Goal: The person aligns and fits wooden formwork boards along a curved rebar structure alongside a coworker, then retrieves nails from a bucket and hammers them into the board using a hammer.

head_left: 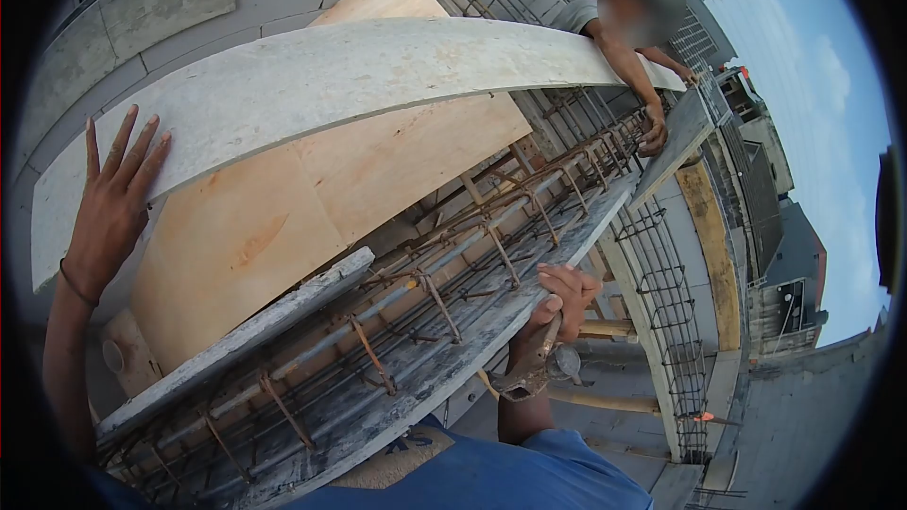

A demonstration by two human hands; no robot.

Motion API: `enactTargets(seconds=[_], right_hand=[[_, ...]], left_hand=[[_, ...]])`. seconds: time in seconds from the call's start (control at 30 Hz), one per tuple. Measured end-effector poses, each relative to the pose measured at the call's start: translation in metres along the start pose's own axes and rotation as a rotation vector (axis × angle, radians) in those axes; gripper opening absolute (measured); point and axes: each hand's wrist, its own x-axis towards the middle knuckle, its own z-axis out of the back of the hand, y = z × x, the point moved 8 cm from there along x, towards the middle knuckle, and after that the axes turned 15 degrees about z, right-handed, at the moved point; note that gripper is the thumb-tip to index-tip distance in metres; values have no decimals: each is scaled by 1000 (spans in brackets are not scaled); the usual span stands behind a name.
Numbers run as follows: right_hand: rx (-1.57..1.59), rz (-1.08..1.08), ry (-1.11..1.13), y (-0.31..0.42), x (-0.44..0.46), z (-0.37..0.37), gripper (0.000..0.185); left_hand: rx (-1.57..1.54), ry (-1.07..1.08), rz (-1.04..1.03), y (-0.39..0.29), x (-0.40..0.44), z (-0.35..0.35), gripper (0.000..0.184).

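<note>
My left hand (118, 184) lies with fingers spread on the near-left end of a long, pale, cement-stained board (378, 61). In my right hand (570, 297), the fingers are curled around the handle of a hammer (546, 345), whose worn metal head hangs low toward my body. That hand is right by the outer edge of a grey formwork board (416, 387); whether it also touches the edge I cannot tell. Between the formwork boards runs a cage of rusty reinforcing bars (491, 227). Under the pale board is a light plywood sheet (274, 217).
At the far end a co-worker's arm (628, 66) reaches over the pale board, one hand by another grey board (675, 151). Another rebar cage (661, 264) runs below on the right. A narrow cement-crusted board (255, 335) edges the channel. Wooden poles (605, 399) lie lower down.
</note>
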Motion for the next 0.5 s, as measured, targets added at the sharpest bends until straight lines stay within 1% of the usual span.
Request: enactTargets(seconds=[0.1,0.23,0.3,0.43,0.5], right_hand=[[-6,4,14,-1,-1,0,53],[1,4,25,-3,-4,-1,54],[-2,9,35,-2,-4,-1,54],[-12,16,45,0,-2,-1,53],[-5,16,46,-1,-3,-1,53]], left_hand=[[2,-22,5,1,-2,0,91],[-4,9,26,2,-1,-1,88],[-6,-1,4,2,-3,-4,93],[-21,23,9,0,-2,-1,96],[-26,120,66,-4,-1,4,101]])
